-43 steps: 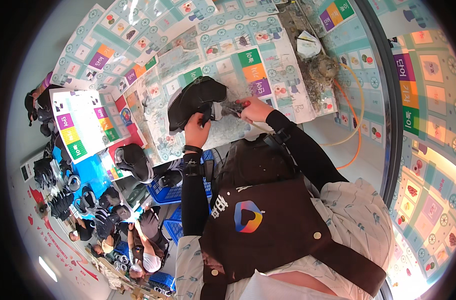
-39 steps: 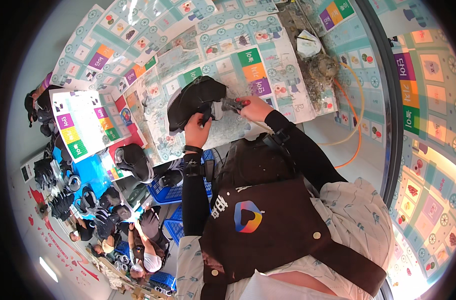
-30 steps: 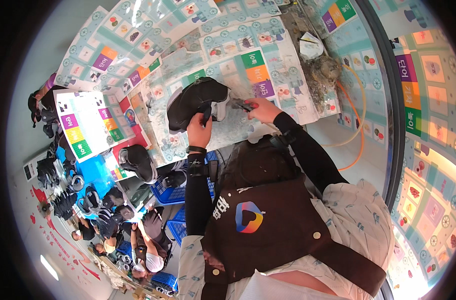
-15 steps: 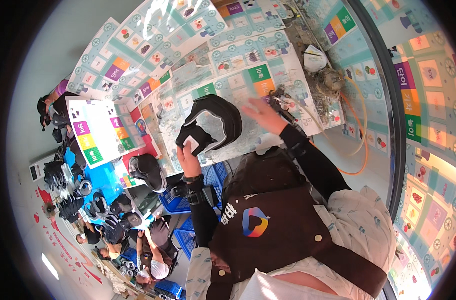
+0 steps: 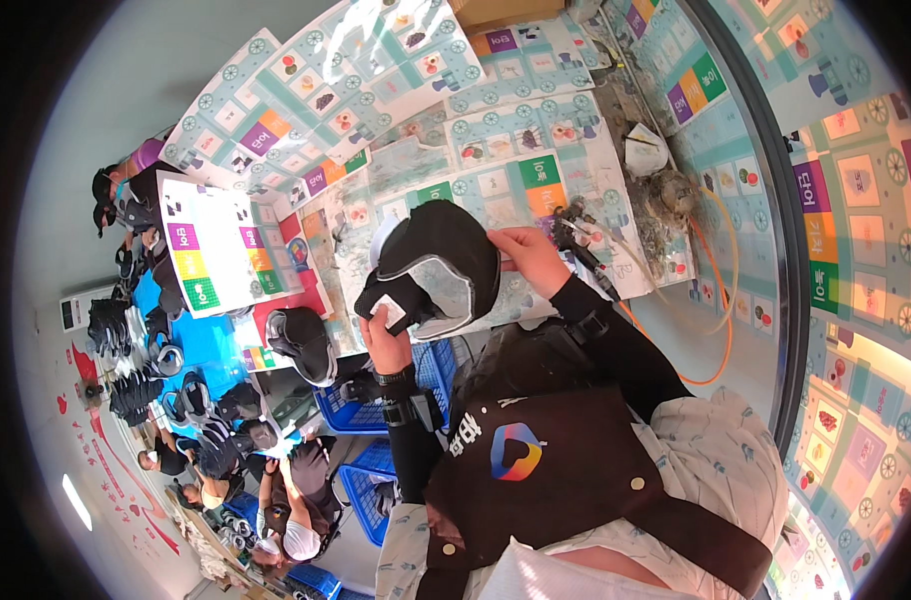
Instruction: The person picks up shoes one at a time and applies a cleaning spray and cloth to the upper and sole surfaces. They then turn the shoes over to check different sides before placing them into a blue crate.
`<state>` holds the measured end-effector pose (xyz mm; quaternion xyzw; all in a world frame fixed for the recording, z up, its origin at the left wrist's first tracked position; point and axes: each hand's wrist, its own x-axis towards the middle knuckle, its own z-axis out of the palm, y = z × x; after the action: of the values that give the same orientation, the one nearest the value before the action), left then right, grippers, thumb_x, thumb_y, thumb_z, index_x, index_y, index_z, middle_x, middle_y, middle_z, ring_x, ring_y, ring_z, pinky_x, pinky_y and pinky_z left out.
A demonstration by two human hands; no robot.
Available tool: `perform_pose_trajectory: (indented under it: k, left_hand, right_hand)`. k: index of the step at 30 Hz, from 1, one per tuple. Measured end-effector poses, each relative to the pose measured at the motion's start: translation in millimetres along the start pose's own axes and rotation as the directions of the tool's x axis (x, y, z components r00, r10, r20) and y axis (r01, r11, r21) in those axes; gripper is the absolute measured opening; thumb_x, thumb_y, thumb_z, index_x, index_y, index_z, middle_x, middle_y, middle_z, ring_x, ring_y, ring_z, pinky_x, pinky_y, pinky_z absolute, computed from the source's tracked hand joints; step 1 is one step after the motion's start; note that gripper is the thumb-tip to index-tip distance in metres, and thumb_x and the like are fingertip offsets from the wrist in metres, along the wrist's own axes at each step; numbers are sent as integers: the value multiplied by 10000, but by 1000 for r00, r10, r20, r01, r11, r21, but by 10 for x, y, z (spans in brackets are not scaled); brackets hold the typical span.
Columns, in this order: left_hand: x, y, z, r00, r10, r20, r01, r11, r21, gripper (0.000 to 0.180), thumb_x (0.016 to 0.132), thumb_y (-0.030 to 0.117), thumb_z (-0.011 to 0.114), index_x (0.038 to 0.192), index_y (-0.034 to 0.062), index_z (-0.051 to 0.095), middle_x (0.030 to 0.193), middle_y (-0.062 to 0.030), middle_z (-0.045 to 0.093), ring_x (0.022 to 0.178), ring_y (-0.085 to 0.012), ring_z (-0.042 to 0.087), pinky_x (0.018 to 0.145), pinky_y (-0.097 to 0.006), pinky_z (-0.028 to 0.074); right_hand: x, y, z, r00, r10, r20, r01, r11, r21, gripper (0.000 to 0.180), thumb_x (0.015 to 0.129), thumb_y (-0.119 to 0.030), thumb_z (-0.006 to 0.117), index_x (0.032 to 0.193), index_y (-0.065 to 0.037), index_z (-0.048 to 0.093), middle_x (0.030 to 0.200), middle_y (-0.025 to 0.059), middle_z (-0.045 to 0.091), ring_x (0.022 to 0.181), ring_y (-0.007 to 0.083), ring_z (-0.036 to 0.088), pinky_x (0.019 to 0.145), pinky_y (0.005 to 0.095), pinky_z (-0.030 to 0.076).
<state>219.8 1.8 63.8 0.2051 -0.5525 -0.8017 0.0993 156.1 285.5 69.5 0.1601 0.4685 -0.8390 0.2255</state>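
Note:
Between my hands is a black shoe upper (image 5: 461,240) with a padded curved collar and a pale lining, raised a little over the work table (image 5: 604,190). My left hand (image 5: 388,343) grips its lower left end, thumb on a white label (image 5: 387,308). At the upper's right edge, my right hand (image 5: 531,257) pinches the material between thumb and fingers. Just right of that hand lies a dark spray gun (image 5: 588,262) with a hose.
Another black shoe upper (image 5: 302,343) sits at the table's left edge. Blue plastic baskets (image 5: 438,368) stand below the front edge. An orange hose (image 5: 728,345) hangs at the right. Patterned printed boards (image 5: 326,85) rise behind. People work at the far left among many shoe uppers.
My right hand has come from above the table at the right onto the upper's right edge and closed on it. The upper has shifted slightly right and turned.

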Motion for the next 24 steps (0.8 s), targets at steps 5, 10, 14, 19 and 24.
perform_pose_trajectory:
  k: [5,10,14,19,24]
  left_hand:
    - [-48,110,116,1000,6,25,-4,998,-58,323,969,129,536,1272,25,573,1231,-118,636,1137,-255,626,969,-375,518]
    - [-34,82,190,976,217,16,-203,883,423,324,952,127,589,1262,42,554,1243,-118,603,1137,-247,615,921,-367,546]
    - [-24,-2,104,999,44,-22,-37,964,262,315,972,146,568,1259,19,543,1289,-125,536,1166,-247,585,938,-387,540]
    - [54,10,337,983,-154,-103,144,985,-100,245,966,213,546,1106,15,582,1092,-119,634,1004,-253,648,838,-400,553]
    - [376,-40,30,947,-308,-92,299,949,-100,221,952,199,557,1044,-1,577,965,-121,660,865,-252,658,788,-402,561]
  right_hand:
    - [71,-97,55,964,-262,-44,178,761,-624,563,966,-454,628,1240,38,628,1083,90,706,1023,181,669,864,294,517]
    - [-257,-175,245,996,-87,24,78,696,-714,639,893,-488,693,1238,45,620,1115,186,703,1095,277,667,898,344,508]
    - [-221,-101,276,982,-190,18,143,673,-726,433,870,-313,697,1129,32,652,999,156,704,911,244,686,798,336,519]
    - [225,429,-90,969,-235,-79,191,910,-367,336,822,-201,683,1076,17,655,962,183,689,895,291,680,788,340,543]
    - [489,736,-1199,868,-492,-64,76,260,-963,490,794,-158,694,1228,4,537,1150,179,604,1125,395,574,956,530,463]
